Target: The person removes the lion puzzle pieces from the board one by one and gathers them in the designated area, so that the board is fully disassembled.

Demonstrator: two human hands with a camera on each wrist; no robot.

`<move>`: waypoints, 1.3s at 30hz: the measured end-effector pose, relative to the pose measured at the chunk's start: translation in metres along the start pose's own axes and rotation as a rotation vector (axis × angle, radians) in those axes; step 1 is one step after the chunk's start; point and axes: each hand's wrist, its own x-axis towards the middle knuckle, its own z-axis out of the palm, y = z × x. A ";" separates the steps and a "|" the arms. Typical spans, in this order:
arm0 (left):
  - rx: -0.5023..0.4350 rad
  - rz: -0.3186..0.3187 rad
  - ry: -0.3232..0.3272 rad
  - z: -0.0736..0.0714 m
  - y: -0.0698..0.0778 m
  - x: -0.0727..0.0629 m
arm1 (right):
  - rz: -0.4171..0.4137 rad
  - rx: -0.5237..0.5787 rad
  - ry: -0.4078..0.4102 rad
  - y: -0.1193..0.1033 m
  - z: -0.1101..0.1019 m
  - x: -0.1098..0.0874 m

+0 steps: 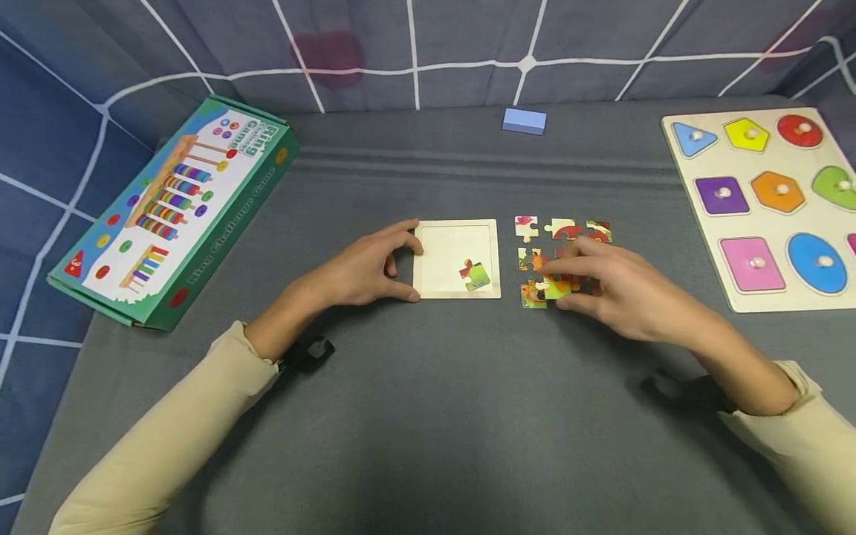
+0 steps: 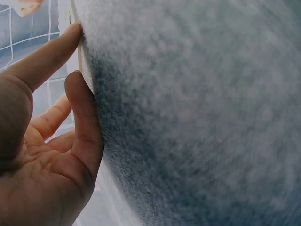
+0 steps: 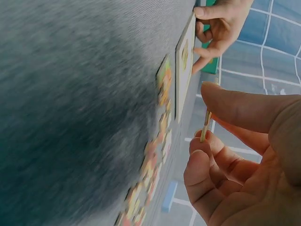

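A square wooden puzzle tray lies in the middle of the table, with one green and red jigsaw piece in its lower right part. At the tray's left edge my left hand rests, thumb and a finger extended against its two left corners. My right hand is over the loose jigsaw pieces to the tray's right. Between its thumb and fingers it pinches a thin jigsaw piece, seen edge-on and off the table in the right wrist view. The hand covers part of the other pieces.
A green game box lies at the left. To the right is a wooden shape board with knobbed coloured shapes. A small blue block sits at the back, before a blue padded wall with white lines.
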 end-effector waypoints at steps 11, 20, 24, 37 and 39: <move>0.007 -0.013 -0.001 -0.001 -0.001 -0.001 | 0.080 -0.032 0.034 0.012 -0.002 -0.020; 0.011 -0.010 0.005 0.000 -0.002 -0.001 | 0.091 -0.072 0.019 0.014 0.005 -0.025; 0.009 -0.017 0.008 0.001 -0.001 -0.001 | 0.067 -0.089 0.002 0.015 0.008 -0.024; 0.009 -0.010 0.005 0.000 0.000 -0.001 | 0.079 -0.122 -0.081 0.014 0.010 -0.016; 0.007 -0.007 0.005 0.000 0.000 -0.001 | 0.083 -0.123 -0.081 0.014 0.010 -0.016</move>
